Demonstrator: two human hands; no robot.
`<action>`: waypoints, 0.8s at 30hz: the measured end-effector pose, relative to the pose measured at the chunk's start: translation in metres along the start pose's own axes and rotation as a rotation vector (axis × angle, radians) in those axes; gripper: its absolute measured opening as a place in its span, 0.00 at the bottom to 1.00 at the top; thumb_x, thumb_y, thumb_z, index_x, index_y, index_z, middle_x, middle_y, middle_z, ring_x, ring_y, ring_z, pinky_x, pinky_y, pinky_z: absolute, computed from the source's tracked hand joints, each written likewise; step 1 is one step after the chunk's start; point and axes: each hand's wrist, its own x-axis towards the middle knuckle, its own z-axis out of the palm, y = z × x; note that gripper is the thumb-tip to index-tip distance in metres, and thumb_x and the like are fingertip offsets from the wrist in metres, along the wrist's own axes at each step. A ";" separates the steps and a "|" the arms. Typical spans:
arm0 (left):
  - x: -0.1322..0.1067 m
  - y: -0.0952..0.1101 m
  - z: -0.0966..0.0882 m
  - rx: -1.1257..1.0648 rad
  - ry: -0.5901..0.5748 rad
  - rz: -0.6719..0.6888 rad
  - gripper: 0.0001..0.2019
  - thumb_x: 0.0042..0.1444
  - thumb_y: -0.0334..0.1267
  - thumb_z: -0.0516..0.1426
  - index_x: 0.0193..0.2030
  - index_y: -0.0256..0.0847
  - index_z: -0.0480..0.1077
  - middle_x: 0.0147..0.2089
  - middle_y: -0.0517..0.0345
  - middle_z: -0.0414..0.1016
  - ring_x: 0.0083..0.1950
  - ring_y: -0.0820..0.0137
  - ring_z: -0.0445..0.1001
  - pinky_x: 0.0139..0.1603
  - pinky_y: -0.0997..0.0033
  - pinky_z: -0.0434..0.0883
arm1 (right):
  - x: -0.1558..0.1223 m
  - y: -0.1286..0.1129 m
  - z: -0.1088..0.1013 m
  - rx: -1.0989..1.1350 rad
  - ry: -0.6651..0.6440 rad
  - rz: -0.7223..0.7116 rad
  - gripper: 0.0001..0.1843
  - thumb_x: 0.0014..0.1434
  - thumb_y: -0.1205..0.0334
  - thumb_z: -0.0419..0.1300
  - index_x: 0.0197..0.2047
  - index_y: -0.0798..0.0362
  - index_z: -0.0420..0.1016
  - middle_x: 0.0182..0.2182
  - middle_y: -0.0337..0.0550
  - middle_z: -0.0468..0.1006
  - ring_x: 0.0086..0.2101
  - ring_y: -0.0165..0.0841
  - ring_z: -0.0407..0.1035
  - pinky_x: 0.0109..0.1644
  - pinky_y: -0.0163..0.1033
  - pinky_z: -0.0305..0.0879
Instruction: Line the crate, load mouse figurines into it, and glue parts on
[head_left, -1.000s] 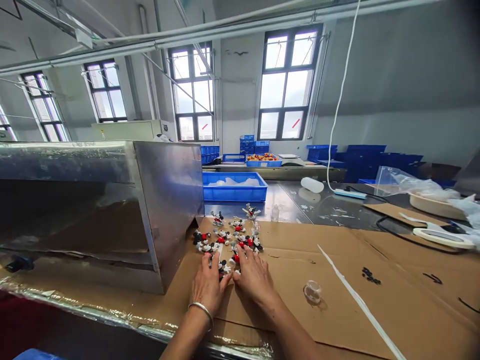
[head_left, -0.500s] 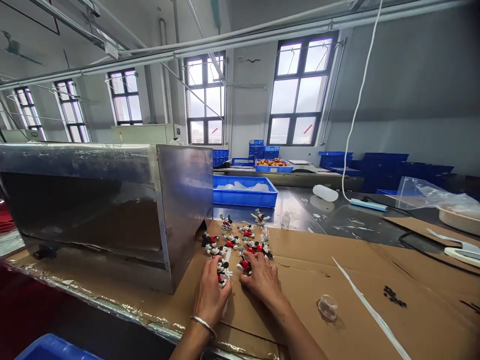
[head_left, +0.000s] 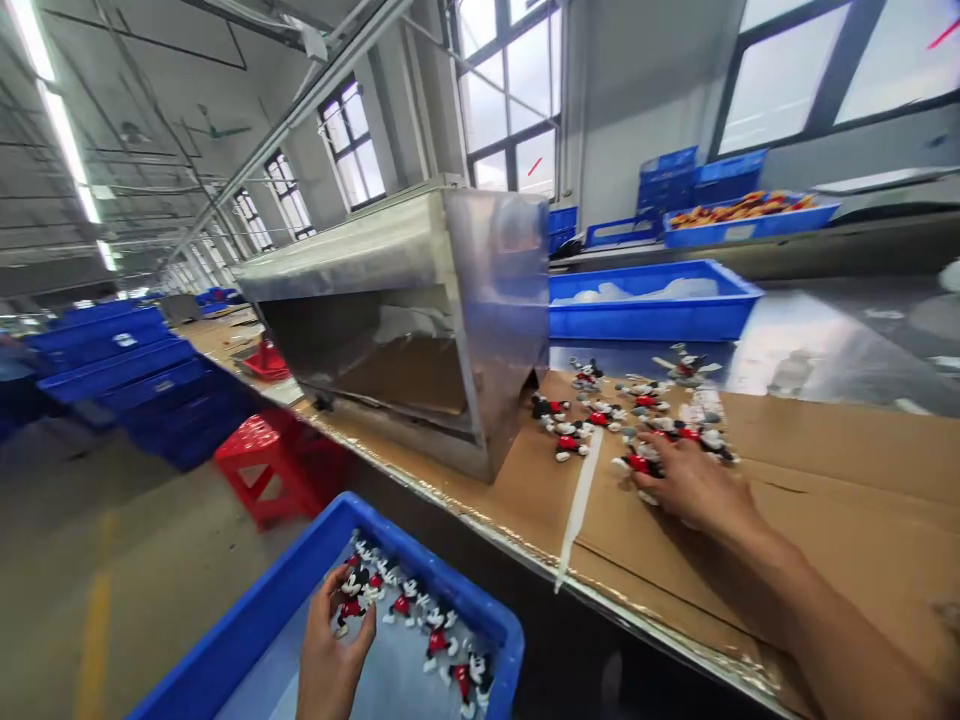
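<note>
The left hand (head_left: pixel 334 640), curled with thumb and fingers around one figurine (head_left: pixel 351 598), is over the blue bin (head_left: pixel 255 612) beside more figurines. Rightward, the half-open right hand (head_left: pixel 694 482) covers a red-trousered figurine (head_left: pixel 642 463) on the cardboard (head_left: pixel 825 520); I can't tell whether it grips.

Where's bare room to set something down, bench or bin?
On the cardboard: right of the figurines, beyond your right forearm, and a narrower patch between the metal box and white strip. In the blue bin: floor shows beside your left hand. Crowded: around your right hand, and along the bin's bench-side wall, lined with more figurines.
</note>
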 end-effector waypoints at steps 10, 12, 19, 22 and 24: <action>0.031 -0.146 -0.037 0.289 -0.334 -0.050 0.24 0.55 0.31 0.58 0.59 0.35 0.61 0.57 0.47 0.65 0.59 0.59 0.65 0.62 0.50 0.62 | -0.001 -0.002 0.007 0.034 0.112 -0.011 0.27 0.63 0.48 0.62 0.63 0.46 0.64 0.47 0.53 0.65 0.39 0.41 0.65 0.35 0.42 0.50; 0.043 -0.145 -0.030 0.319 -0.388 -0.055 0.24 0.56 0.30 0.58 0.60 0.36 0.61 0.59 0.47 0.64 0.59 0.59 0.65 0.61 0.49 0.63 | 0.000 0.001 0.011 0.039 0.151 -0.023 0.28 0.63 0.48 0.63 0.63 0.46 0.64 0.47 0.53 0.65 0.39 0.41 0.65 0.35 0.42 0.49; 0.060 -0.149 -0.021 0.372 -0.441 -0.115 0.24 0.56 0.26 0.59 0.60 0.34 0.63 0.62 0.45 0.62 0.60 0.58 0.66 0.61 0.48 0.64 | 0.012 0.014 0.027 0.032 0.236 -0.092 0.28 0.62 0.47 0.62 0.60 0.51 0.66 0.48 0.56 0.66 0.41 0.42 0.65 0.35 0.41 0.46; 0.060 -0.143 -0.025 0.353 -0.424 -0.094 0.26 0.52 0.23 0.60 0.59 0.35 0.65 0.64 0.46 0.61 0.64 0.56 0.62 0.64 0.46 0.60 | 0.011 0.011 0.026 0.021 0.177 -0.066 0.27 0.62 0.45 0.62 0.59 0.50 0.67 0.48 0.55 0.67 0.39 0.42 0.66 0.35 0.42 0.47; 0.056 -0.133 -0.030 0.326 -0.360 -0.074 0.26 0.52 0.24 0.60 0.59 0.36 0.66 0.66 0.46 0.59 0.66 0.55 0.58 0.66 0.44 0.57 | 0.006 0.007 0.021 0.055 0.178 -0.056 0.26 0.61 0.48 0.63 0.59 0.48 0.67 0.48 0.53 0.68 0.41 0.41 0.67 0.36 0.41 0.50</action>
